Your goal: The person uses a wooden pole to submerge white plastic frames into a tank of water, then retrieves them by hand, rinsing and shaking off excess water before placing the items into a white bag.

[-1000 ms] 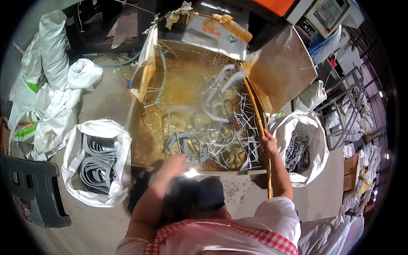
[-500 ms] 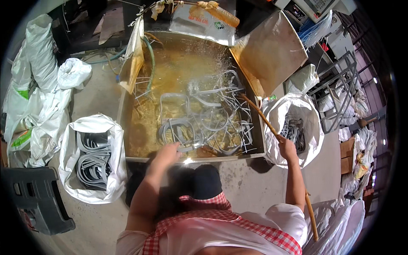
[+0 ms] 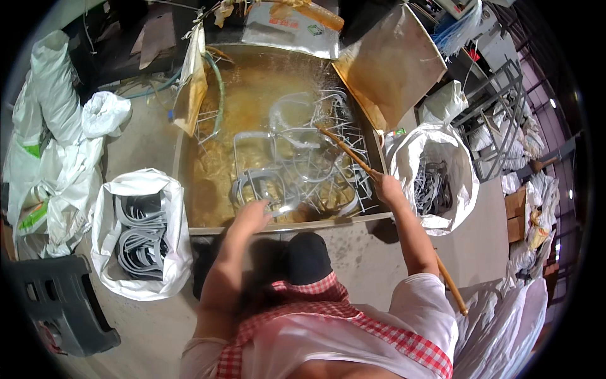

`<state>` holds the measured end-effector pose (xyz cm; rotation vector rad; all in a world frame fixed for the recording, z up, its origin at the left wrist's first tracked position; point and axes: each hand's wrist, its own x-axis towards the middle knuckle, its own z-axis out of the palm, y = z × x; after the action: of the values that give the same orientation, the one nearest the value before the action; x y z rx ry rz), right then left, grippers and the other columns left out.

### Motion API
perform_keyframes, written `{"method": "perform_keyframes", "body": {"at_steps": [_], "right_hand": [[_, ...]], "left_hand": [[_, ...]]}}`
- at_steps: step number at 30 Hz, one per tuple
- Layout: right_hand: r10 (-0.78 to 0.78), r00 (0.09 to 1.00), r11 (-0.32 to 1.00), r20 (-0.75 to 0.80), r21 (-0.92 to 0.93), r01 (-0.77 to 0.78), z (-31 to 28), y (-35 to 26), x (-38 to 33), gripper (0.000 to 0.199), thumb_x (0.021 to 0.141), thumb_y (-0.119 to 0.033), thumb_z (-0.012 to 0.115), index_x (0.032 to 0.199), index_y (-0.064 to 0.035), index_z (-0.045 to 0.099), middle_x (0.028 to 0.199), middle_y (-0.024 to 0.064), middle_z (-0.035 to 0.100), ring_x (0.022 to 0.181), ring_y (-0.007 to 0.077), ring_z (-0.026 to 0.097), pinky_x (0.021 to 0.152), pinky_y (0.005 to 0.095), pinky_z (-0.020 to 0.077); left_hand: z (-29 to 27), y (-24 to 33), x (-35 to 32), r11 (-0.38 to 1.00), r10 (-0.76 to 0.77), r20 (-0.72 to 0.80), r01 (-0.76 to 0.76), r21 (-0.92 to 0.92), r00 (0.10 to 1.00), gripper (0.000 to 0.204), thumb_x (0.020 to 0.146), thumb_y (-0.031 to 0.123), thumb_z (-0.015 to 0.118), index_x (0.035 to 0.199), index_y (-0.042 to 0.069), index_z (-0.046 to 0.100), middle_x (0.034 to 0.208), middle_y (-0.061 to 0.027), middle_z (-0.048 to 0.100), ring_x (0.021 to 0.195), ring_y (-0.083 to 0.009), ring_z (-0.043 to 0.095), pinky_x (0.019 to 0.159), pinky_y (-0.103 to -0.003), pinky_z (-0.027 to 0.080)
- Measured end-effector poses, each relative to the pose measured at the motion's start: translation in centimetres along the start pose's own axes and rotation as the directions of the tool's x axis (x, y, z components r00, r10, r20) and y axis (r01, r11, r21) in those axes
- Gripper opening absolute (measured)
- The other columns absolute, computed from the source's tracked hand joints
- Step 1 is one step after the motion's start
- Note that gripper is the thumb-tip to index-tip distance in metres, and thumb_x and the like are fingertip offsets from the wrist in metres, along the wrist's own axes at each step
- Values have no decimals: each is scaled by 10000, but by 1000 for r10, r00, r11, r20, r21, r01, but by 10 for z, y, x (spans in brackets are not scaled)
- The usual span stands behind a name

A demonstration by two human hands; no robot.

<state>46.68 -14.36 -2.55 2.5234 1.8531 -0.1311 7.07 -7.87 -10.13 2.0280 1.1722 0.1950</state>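
A wide metal tank (image 3: 208,231) of brownish water lies before me, with several grey curved strips (image 3: 295,129) and thin white sprue-like rods (image 3: 341,117) in it. At its near edge my left hand (image 3: 254,216) is closed, seemingly on the end of a grey curved strip (image 3: 243,184); its fingertips are partly hidden. My right hand (image 3: 387,188) is wrapped round a long brown wooden stick (image 3: 349,151), above the tank's right side. The stick's far tip is among the parts in the water, while its other end shows behind my right forearm.
An open white sack (image 3: 104,227) of stacked grey curved strips stands left of the tank. Another white sack (image 3: 464,189) with grey pieces is at its right. A dark plastic stool (image 3: 63,303) is at lower left. A stained board (image 3: 391,69) leans at the tank's back right.
My right hand has moved left and forward, and the stick's tip has swept leftward over the parts. Some curved strips have shifted in the water. My left hand has moved slightly forward.
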Motion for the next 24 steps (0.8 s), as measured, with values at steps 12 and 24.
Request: {"method": "perform_keyframes", "body": {"at_steps": [12, 24], "right_hand": [[510, 857, 767, 68, 414, -490, -167, 68, -191, 312, 835, -111, 544, 1141, -141, 597, 697, 10, 553, 516, 84, 458, 482, 247, 413], [855, 514, 330, 70, 690, -644, -72, 167, -291, 404, 802, -84, 534, 1205, -117, 533, 676, 47, 579, 392, 113, 445, 334, 256, 345]], "left_hand": [[2, -10, -4, 998, 55, -63, -54, 13, 996, 391, 725, 212, 607, 1075, 42, 567, 970, -209, 600, 925, -372, 560, 802, -424, 449], [0, -13, -12, 994, -103, 71, 99, 55, 992, 447, 711, 250, 581, 1093, 17, 562, 994, -230, 592, 943, -358, 566, 820, -406, 439]]}}
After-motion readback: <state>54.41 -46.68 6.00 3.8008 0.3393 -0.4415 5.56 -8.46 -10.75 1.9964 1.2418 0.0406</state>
